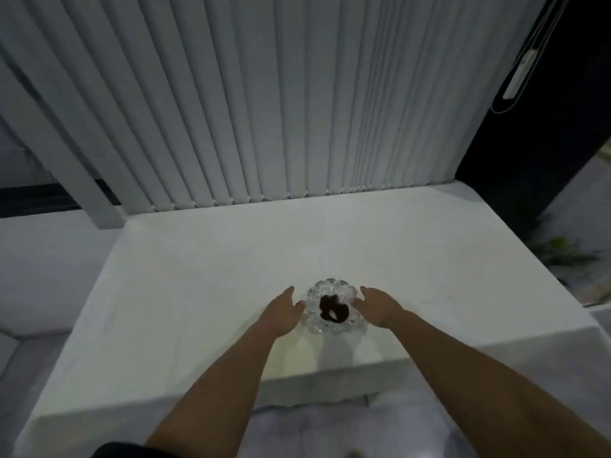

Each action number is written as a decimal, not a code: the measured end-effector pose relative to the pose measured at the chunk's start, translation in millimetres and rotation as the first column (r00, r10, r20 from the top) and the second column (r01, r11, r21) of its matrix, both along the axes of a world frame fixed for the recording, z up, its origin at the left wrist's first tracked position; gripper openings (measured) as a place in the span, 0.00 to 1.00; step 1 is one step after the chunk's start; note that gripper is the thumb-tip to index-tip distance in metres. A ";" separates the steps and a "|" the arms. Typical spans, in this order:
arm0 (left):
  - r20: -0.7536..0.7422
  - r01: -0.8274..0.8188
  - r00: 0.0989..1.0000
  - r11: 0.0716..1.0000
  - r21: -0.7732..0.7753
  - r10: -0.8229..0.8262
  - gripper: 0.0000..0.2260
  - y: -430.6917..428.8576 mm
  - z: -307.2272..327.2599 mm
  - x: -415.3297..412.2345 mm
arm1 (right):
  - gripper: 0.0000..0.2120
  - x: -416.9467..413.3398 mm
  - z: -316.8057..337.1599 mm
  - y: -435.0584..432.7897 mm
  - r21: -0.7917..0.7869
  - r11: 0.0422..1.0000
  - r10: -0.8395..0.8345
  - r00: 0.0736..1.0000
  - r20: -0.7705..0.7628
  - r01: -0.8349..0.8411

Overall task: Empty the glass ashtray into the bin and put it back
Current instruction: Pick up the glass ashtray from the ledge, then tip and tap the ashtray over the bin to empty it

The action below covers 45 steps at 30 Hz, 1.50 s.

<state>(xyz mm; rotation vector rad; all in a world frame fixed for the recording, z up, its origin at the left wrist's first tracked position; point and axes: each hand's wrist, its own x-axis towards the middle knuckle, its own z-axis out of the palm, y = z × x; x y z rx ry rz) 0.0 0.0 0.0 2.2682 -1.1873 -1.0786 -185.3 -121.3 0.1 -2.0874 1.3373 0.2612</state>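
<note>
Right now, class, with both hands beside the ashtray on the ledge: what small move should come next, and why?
Probably close both hands onto the ashtray's sides and lift it level. The left hand and right hand flank the ashtray with fingers open, apparently not yet gripping. It sits on the white ledge with dark debris in the bowl, so tilting could spill it. No bin is in view.

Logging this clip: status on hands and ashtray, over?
Left hand and right hand open, flanking ashtray, not gripping. Ashtray on ledge, dark debris inside. No bin in view. Nothing in the way.
</note>
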 end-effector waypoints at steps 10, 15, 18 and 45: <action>-0.241 -0.274 0.932 0.962 0.022 0.271 0.22 -12.7 -34.7 -33.5 | 0.18 5.6 -63.7 -2.1 0.194 0.953 -0.277 0.929 0.245 0.233; -0.366 -0.452 0.826 0.892 0.029 0.430 0.20 -20.0 -40.4 -40.4 | 0.18 3.6 -64.0 2.2 0.324 0.875 -0.451 0.849 0.276 0.360; -0.423 -0.501 0.759 0.859 0.106 0.495 0.21 -25.2 -32.5 -42.9 | 0.18 -4.0 -63.8 7.2 0.394 0.818 -0.538 0.799 0.267 0.419; -0.607 0.563 0.698 0.815 0.138 -0.379 0.18 -96.9 -49.1 -456.3 | 0.10 -421.4 -70.4 145.6 0.826 -0.171 -0.810 -0.554 0.192 0.537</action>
